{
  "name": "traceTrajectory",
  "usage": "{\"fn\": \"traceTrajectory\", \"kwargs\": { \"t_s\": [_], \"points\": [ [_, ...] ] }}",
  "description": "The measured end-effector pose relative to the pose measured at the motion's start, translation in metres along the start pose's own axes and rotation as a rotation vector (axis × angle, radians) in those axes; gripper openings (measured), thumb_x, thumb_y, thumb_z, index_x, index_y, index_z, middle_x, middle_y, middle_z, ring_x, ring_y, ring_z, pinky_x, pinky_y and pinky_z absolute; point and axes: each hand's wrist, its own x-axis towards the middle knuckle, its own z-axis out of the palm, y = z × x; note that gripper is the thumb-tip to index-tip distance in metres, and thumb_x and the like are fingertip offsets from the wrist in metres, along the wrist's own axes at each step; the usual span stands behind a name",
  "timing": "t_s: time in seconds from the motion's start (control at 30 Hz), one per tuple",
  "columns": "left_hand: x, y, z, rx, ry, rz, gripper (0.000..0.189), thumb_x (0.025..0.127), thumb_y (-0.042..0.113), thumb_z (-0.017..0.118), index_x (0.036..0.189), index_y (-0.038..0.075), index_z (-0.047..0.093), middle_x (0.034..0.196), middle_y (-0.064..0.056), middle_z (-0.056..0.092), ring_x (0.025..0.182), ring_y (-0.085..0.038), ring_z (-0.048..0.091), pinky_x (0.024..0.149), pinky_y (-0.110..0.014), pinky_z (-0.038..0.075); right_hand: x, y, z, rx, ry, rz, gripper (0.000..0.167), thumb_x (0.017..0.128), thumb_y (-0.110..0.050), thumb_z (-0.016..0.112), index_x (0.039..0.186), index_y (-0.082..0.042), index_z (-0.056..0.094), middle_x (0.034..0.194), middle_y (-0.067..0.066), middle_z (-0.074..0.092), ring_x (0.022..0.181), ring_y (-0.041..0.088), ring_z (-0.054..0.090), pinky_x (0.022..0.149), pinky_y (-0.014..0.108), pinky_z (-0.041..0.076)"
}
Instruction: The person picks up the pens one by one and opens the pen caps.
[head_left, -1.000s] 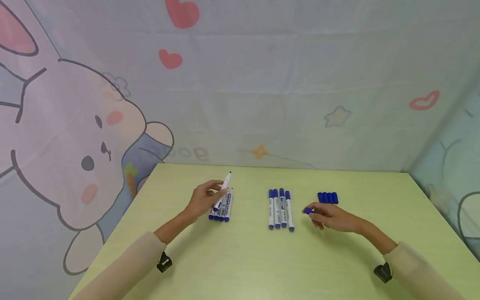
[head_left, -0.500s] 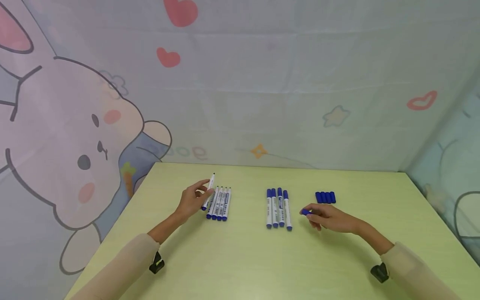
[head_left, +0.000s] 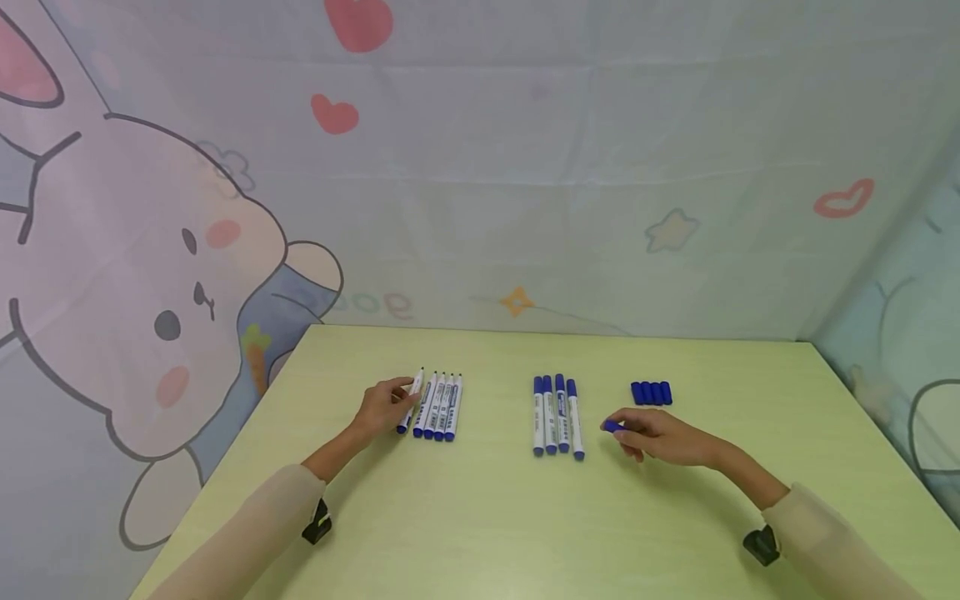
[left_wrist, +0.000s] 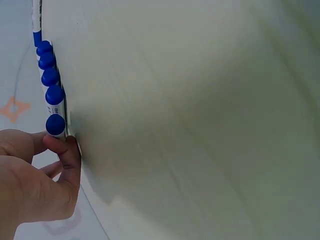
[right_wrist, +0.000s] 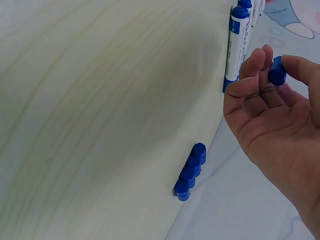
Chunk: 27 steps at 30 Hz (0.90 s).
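My left hand (head_left: 381, 410) pinches an uncapped white marker (head_left: 416, 385) with a blue end, low at the left of a row of several uncapped markers (head_left: 438, 408). In the left wrist view the blue end (left_wrist: 55, 125) of that marker shows just past my fingertips. Between thumb and fingers my right hand (head_left: 663, 435) holds a blue marker cap (right_wrist: 277, 71) above the table. Several capped blue markers (head_left: 558, 417) lie side by side to the left of that hand. Behind it sits a short row of loose blue caps (head_left: 651, 393).
Everything lies on a pale yellow-green table (head_left: 495, 517). A printed fabric backdrop (head_left: 480, 208) with a rabbit and hearts rises behind the table's far edge. Dark wrist devices (head_left: 762, 545) hang below the sleeves.
My left hand has carried the uncapped marker left from over the row, then lowered it beside the row's left end. The right hand keeps the cap in nearly the same spot.
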Motion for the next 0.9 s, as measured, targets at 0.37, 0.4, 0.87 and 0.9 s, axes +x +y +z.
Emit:
{"fn": "traceTrajectory", "kwargs": {
  "t_s": [0.37,0.4,0.87,0.9],
  "points": [
    [0.0052,0.0005,0.0029,0.128,-0.015,0.056,0.04,0.098,0.014,0.067,0.131,-0.01,0.064,0.092,-0.017,0.071,0.074,-0.017,0.055,0.063,-0.024,0.042,-0.0015,-0.0016,0.0003,0.022,-0.013,0.01,0.03,0.11,-0.011,0.046,0.131,0.006,0.057,0.085,0.007,0.06,0.07,0.016,0.057,0.06,0.029,0.049],
    [0.0057,0.0006,0.0029,0.129,-0.015,0.06,0.037,0.099,0.014,0.067,0.128,-0.009,0.065,0.089,-0.016,0.07,0.072,-0.017,0.053,0.062,-0.023,0.04,-0.0017,-0.0017,0.0002,0.021,-0.014,0.01,0.03,0.11,-0.011,0.046,0.131,0.006,0.057,0.085,0.008,0.061,0.07,0.016,0.057,0.06,0.029,0.049],
    [0.0095,0.0008,0.0074,0.113,-0.029,0.061,0.037,0.101,0.013,0.064,0.131,-0.009,0.064,0.094,-0.017,0.072,0.072,-0.016,0.053,0.061,-0.024,0.04,-0.0034,-0.0014,0.0007,0.013,-0.01,0.018,0.029,0.109,-0.012,0.046,0.13,0.005,0.058,0.086,0.008,0.061,0.07,0.013,0.056,0.061,0.025,0.048],
    [0.0097,0.0011,0.0078,0.114,-0.029,0.058,0.037,0.101,0.014,0.064,0.131,-0.009,0.064,0.096,-0.018,0.072,0.074,-0.017,0.055,0.062,-0.024,0.041,-0.0036,-0.0015,0.0005,0.009,-0.007,0.02,0.029,0.109,-0.012,0.047,0.13,0.005,0.058,0.086,0.008,0.061,0.07,0.013,0.056,0.061,0.024,0.047]
  ]
}}
